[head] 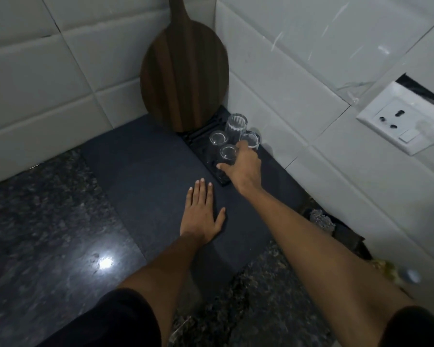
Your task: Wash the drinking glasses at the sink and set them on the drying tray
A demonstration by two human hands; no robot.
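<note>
Against the far right corner of the dark speckled stone counter (40, 221), where the two white tiled walls meet, a small black drying tray (198, 136) holds four clear drinking glasses set close together. The tall ribbed glass (236, 126) stands farthest back; a short clear glass (219, 139) sits left of it, another short glass (251, 140) right of it beside the wall, and the nearest short glass (228, 154) stands at the tray's near end.

The right hand (243, 169) reaches across the tray, fingers curled around the nearest short glass with the thumb on its left side; its fingertips also seem to touch the right-hand glass, though the dim light makes that uncertain. The left hand (202, 216) lies flat on a dark grey rectangular mat (140, 176) that covers the counter in front of the tray, fingers straight and held together, thumb spread out to the right.

A round dark wooden cutting board (183, 83) with a long handle leans upright in the corner behind the tray. On the right wall sits a white electrical socket plate (401, 118).
</note>
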